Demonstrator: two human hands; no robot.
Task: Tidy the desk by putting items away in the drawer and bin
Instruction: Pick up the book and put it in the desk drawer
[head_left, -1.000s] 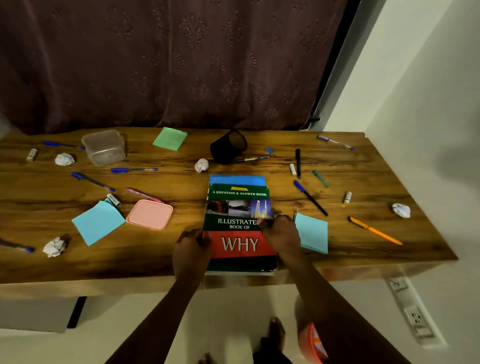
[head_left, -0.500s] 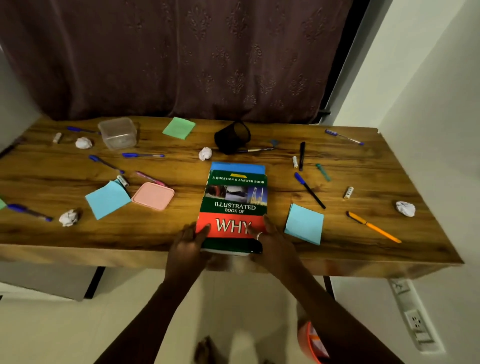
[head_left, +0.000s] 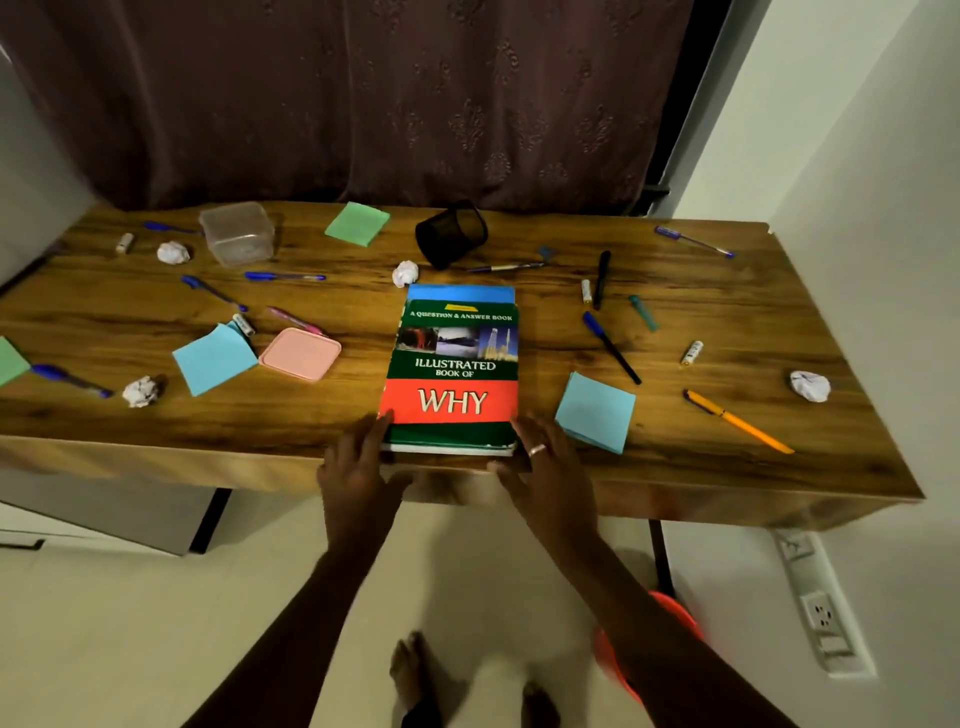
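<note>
Sliding back off the cover, left hand (head_left: 358, 462) and right hand (head_left: 545, 465) now flank the book (head_left: 457, 364) at the desk's (head_left: 675, 457) near edge, each grip wide, holding nothing; tidying seems barely begun.

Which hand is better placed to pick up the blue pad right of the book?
Right, likely. The right hand touches the book beside the blue pad; the left hand sits at the book's opposite edge.

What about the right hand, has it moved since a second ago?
Yes. The right hand slid back off the cover of the book toward the near edge of the desk.
</note>
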